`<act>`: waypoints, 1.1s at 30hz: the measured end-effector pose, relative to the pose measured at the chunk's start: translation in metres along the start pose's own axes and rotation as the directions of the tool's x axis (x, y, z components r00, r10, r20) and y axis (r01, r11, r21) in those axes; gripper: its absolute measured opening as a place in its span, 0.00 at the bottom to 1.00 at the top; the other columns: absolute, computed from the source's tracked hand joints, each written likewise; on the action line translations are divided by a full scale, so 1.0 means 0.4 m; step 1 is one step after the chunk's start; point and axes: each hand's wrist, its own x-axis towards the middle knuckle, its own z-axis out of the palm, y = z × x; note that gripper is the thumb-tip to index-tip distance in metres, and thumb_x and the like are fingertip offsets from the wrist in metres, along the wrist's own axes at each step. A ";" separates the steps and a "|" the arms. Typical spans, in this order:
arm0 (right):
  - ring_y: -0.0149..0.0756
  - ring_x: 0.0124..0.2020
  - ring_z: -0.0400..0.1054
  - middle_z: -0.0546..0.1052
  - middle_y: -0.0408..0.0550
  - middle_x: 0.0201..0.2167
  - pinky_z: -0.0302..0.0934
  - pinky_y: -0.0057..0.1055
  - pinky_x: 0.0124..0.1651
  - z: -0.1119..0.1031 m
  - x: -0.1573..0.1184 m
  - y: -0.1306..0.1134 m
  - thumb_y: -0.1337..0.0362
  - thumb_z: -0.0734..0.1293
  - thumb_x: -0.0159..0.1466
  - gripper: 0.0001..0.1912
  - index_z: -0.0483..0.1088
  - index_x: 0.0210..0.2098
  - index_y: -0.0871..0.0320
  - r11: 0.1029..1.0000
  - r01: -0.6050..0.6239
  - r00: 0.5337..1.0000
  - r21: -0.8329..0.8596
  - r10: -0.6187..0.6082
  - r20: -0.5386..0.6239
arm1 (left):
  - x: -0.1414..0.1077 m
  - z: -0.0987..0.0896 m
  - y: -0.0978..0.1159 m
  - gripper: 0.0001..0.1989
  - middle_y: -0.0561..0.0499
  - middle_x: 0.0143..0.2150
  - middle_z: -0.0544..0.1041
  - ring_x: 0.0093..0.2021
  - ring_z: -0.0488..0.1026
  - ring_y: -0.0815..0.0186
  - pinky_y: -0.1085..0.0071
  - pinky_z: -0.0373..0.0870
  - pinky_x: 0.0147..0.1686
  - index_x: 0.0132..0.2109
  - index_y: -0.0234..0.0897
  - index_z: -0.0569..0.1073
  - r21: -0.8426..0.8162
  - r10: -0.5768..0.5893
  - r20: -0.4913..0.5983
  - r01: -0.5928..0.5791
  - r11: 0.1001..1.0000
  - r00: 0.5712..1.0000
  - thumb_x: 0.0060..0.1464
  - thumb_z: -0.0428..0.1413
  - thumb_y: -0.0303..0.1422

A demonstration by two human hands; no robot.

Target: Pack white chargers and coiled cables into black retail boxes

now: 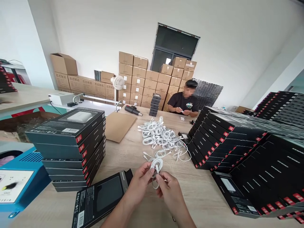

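Observation:
A coiled white cable point(157, 163) is gripped between my two hands above the table. My left hand point(142, 177) pinches the loop from its left side. On the other side, the fingers of my right hand point(167, 185) close on the cable near its plug end. Just beyond my hands, a tangled heap of white cables point(158, 134) lies on the wood-look table, with a few loose coils at its near edge. To the left of my forearm rests a black box point(102, 196) with a dark window and an opened end flap.
Stacked black boxes point(71, 136) stand at left beside a blue machine point(26, 177). More black box stacks point(213, 139) fill the right side. Brown cardboard point(120, 125) and a heat gun point(133, 110) lie farther back. A co-worker point(184, 103) sits across, holding a small white item.

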 end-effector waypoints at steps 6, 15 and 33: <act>0.33 0.22 0.67 0.73 0.42 0.24 0.62 0.26 0.26 -0.014 -0.012 0.004 0.58 0.67 0.61 0.08 0.72 0.34 0.57 0.997 0.069 0.994 -0.026 -0.071 -0.084 | 0.003 0.005 -0.009 0.13 0.49 0.36 0.77 0.38 0.71 0.66 0.71 0.67 0.42 0.38 0.35 0.79 -0.198 -0.072 -0.024 0.066 0.978 0.997 0.47 0.67 0.38; 0.37 0.34 0.73 0.77 0.47 0.36 0.65 0.30 0.37 -0.009 0.001 -0.024 0.64 0.62 0.66 0.10 0.74 0.44 0.54 0.850 0.372 0.893 -0.373 -0.437 -0.105 | 0.003 0.010 -0.011 0.12 0.49 0.36 0.79 0.36 0.71 0.67 0.72 0.63 0.37 0.39 0.37 0.80 -0.297 -0.161 -0.069 0.134 0.945 0.985 0.47 0.68 0.36; 0.34 0.29 0.68 0.74 0.44 0.29 0.64 0.29 0.33 -0.030 0.035 -0.066 0.60 0.68 0.63 0.06 0.75 0.32 0.55 0.942 0.328 0.930 -0.064 -0.334 -0.153 | 0.004 -0.012 0.004 0.16 0.48 0.37 0.78 0.39 0.71 0.62 0.67 0.67 0.43 0.42 0.36 0.79 0.201 0.071 0.067 -0.083 0.976 0.995 0.55 0.61 0.44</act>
